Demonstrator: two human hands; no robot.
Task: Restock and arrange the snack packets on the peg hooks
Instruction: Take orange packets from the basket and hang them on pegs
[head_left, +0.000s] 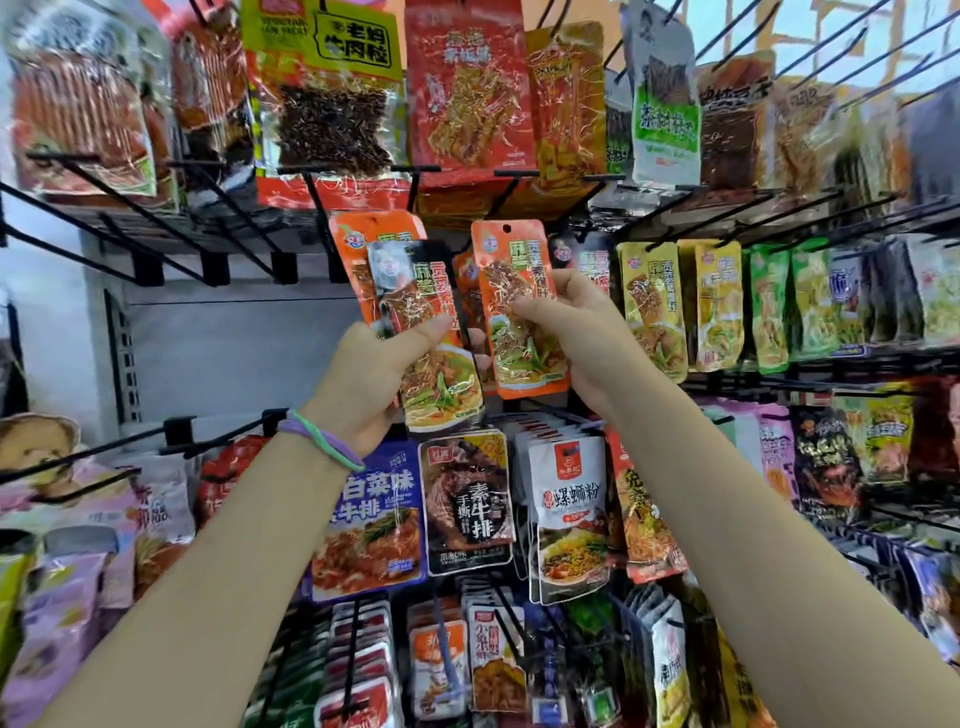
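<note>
At centre frame, the right hand (576, 332) pinches one orange snack packet (519, 306) while the left hand (374, 379) grips a small stack (415, 322); the punched hole should be lined up squarely with the black peg hook (506, 195) above before sliding on.

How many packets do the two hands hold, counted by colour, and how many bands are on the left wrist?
Orange packets: 2, one in the right hand and one in the left hand
Dark packets: 1, in the left hand, in front of its orange one
Wrist bands: 2, green and purple
Total: 5
</note>
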